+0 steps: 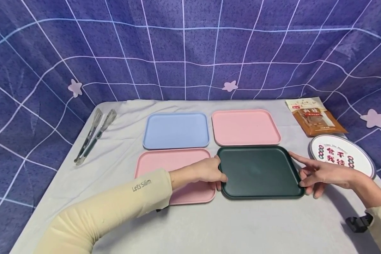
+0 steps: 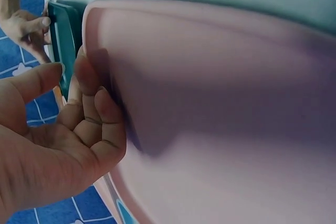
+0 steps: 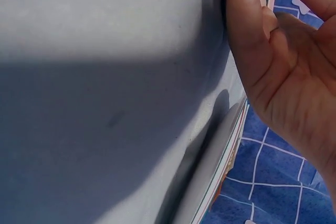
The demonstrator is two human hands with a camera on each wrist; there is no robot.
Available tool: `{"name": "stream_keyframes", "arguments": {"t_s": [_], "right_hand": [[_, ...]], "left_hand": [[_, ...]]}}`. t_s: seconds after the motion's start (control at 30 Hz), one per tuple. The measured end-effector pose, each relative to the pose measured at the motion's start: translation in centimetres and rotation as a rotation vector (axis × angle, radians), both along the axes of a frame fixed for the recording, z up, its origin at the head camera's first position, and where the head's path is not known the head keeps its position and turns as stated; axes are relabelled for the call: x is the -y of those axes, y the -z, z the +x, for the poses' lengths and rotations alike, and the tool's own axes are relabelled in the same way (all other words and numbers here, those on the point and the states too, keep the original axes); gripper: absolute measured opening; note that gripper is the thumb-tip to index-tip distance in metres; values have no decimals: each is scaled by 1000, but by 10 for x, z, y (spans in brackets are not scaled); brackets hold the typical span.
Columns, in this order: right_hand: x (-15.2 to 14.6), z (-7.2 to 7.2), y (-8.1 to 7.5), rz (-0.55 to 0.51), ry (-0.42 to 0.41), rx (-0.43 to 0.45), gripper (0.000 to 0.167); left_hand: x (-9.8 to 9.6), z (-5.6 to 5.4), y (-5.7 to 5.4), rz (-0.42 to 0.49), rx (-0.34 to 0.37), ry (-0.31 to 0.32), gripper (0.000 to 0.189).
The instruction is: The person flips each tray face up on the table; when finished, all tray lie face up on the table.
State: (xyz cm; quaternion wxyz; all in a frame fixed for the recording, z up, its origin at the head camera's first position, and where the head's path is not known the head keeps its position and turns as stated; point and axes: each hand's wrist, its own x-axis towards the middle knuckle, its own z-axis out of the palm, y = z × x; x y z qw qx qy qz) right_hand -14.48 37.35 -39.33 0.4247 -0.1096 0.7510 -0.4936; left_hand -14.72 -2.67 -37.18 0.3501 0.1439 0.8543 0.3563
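A dark green rectangular tray (image 1: 260,173) lies at the front right of a two-by-two group of trays. My left hand (image 1: 206,173) holds its left rim, thumb over the edge and fingers curled beside it, overlapping the front pink tray (image 1: 174,158). That pink tray fills much of the left wrist view. At the opposite rim my right hand (image 1: 324,173) grips with the thumb on the edge, the index finger stretched toward the far corner and the other fingers curled low. Behind lie a light blue tray (image 1: 176,130) and another pink tray (image 1: 246,127).
Metal tongs (image 1: 95,135) with dark handles lie at the left of the white-covered table (image 1: 209,225). On the right are a round white plate-like item (image 1: 333,146) with printed characters and a brown food packet (image 1: 319,118). A purple gridded cloth (image 1: 184,46) hangs behind.
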Motion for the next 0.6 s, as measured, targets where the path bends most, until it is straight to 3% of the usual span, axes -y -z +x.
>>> {"name": "stream_keyframes", "arguments": {"t_s": [0.6], "right_hand": [[1, 0, -4, 25, -46, -22, 104]], "left_hand": [[-1, 0, -4, 8, 53, 7, 94]]}}
